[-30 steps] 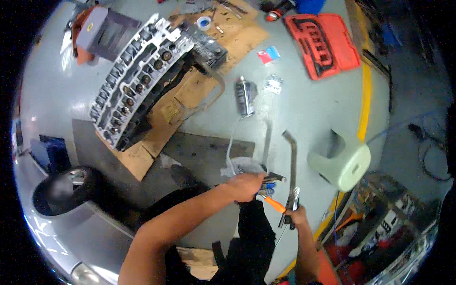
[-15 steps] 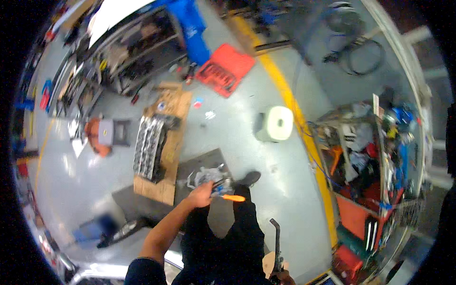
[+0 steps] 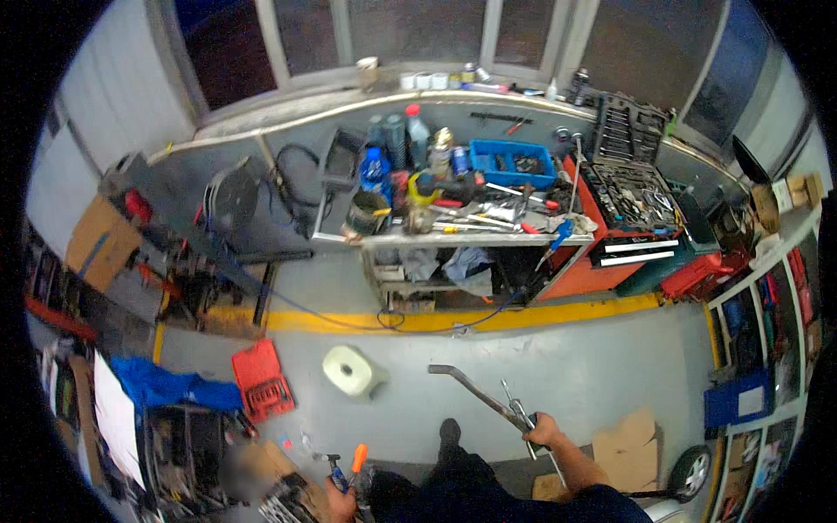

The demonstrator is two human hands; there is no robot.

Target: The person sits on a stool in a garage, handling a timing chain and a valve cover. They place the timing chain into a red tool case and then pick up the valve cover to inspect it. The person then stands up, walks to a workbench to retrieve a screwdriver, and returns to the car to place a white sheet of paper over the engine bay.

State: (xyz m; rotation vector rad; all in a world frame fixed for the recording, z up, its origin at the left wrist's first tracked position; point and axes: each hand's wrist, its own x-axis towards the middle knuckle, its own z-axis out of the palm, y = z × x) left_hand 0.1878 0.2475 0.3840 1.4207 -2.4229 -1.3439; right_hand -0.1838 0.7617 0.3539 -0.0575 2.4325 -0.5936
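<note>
My left hand [image 3: 342, 503], low in the view, is closed around a blue-and-black handled tool [image 3: 336, 475], its kind unclear. Beside that tool an orange handle [image 3: 358, 458] sticks up from the same grip. My right hand [image 3: 542, 430] is wrapped around a long bent metal bar [image 3: 475, 390], whose curved end points away to the left. Thinner shiny metal rods [image 3: 518, 408], perhaps wrench or socket handles, cross the bar in that grip. Ahead stands a workbench [image 3: 340, 236] strewn with hand tools, a blue tray [image 3: 513, 163] and bottles.
A pale green stool [image 3: 350, 371] and an open red tool case [image 3: 264, 383] stand on the floor. A red tool cabinet [image 3: 575, 277] adjoins the bench, with an open socket set [image 3: 635, 202] on top. Flattened cardboard [image 3: 629, 453] and a wheel [image 3: 691, 473] lie to the right.
My view has swung right, from the engine part on the floor toward the workbench. The right hand with the bent bar now shows fully; the left still holds its tools.
</note>
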